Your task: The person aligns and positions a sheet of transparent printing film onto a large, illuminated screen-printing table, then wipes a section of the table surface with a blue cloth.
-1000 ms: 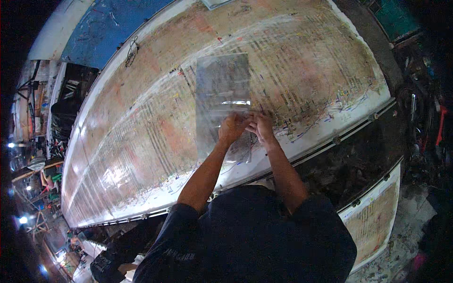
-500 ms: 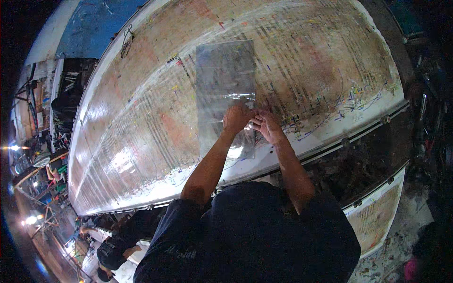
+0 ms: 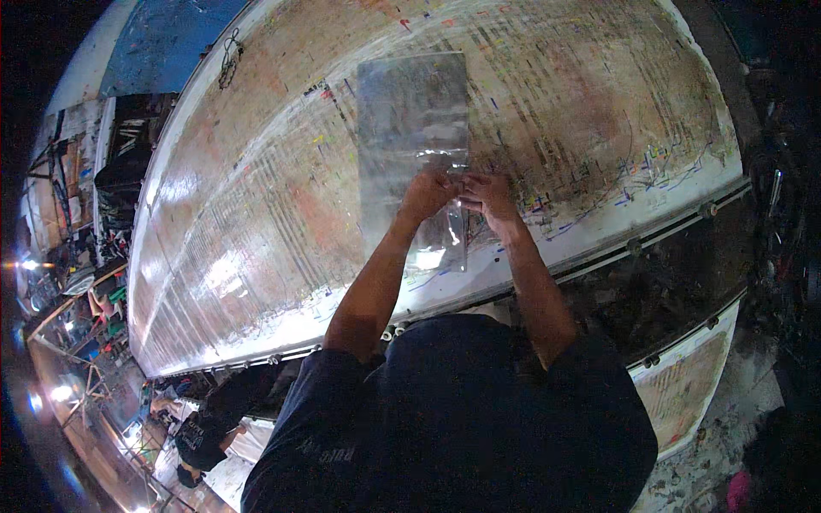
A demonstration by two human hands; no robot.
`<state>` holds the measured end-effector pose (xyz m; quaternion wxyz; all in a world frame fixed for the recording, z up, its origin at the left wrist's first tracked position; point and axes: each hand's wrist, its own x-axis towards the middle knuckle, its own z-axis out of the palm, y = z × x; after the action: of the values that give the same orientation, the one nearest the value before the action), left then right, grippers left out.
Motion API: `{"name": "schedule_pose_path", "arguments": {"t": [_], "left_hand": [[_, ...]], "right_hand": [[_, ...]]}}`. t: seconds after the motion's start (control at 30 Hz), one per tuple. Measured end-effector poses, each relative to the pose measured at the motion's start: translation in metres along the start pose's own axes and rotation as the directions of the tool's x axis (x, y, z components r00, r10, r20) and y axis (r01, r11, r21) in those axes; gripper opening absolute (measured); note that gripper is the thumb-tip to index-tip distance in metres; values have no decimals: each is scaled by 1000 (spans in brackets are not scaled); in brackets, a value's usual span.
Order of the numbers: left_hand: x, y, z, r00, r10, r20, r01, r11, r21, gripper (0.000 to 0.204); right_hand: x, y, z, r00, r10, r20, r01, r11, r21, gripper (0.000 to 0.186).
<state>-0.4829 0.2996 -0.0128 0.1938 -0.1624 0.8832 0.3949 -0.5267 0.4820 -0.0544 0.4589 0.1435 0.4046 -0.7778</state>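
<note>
Paint-streaked table [image 3: 256,222]: both hands [image 3: 462,195] hide the clear sheet's [image 3: 410,120] middle.

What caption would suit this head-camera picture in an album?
Both hands, left and right, pinch a clear plastic sheet lying on a long paint-streaked table.

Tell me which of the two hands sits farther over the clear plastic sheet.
The left hand: it lies fully over the clear plastic sheet, while the right hand sits at the sheet's right edge, mostly above the paint-streaked table.

Pretty dim overall, corners go black from heavy fisheye bending. Glare streaks across the long glossy paint-stained white table [image 3: 256,256], and the clear plastic sheet [image 3: 410,120] shines too; lens flare blooms bottom left
</note>
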Motion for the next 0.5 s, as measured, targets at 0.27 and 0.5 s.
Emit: {"name": "schedule_pose_path", "arguments": {"t": [0.27, 0.5], "left_hand": [[0, -3, -7, 991, -70, 116, 86, 987, -134, 39], [-3, -7, -2, 1000, 14, -14, -17, 972, -235, 35]], "right_hand": [[-40, 13, 9, 988, 149, -35, -152, 923, -353, 34], [-72, 29, 20, 973, 212, -89, -230, 903, -364, 35]]}}
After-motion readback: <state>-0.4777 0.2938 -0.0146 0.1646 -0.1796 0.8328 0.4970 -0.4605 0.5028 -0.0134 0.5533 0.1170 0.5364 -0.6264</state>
